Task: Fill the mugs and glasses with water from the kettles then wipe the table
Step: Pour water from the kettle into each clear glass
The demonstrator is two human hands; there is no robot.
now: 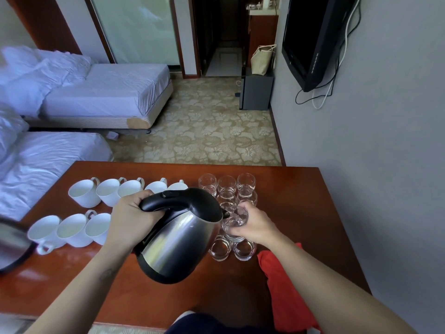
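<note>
My left hand [131, 219] grips the black handle of a steel kettle [178, 239], tilted with its spout against a clear glass [234, 220]. My right hand [255, 226] holds that glass, lifted over the other glasses. Several more glasses [227, 186] stand in rows on the brown table [301, 201], two of them [231, 249] near my right wrist. White mugs [84, 192] stand in two rows to the left, the front row [72, 229] partly behind my left arm. A red cloth [284, 285] lies on the table under my right forearm.
A second kettle [12, 247] shows blurred at the left edge. Two beds [101, 95] lie beyond the table on the left. Patterned carpet [204, 131] spreads ahead, a grey wall with a television [313, 39] runs along the right.
</note>
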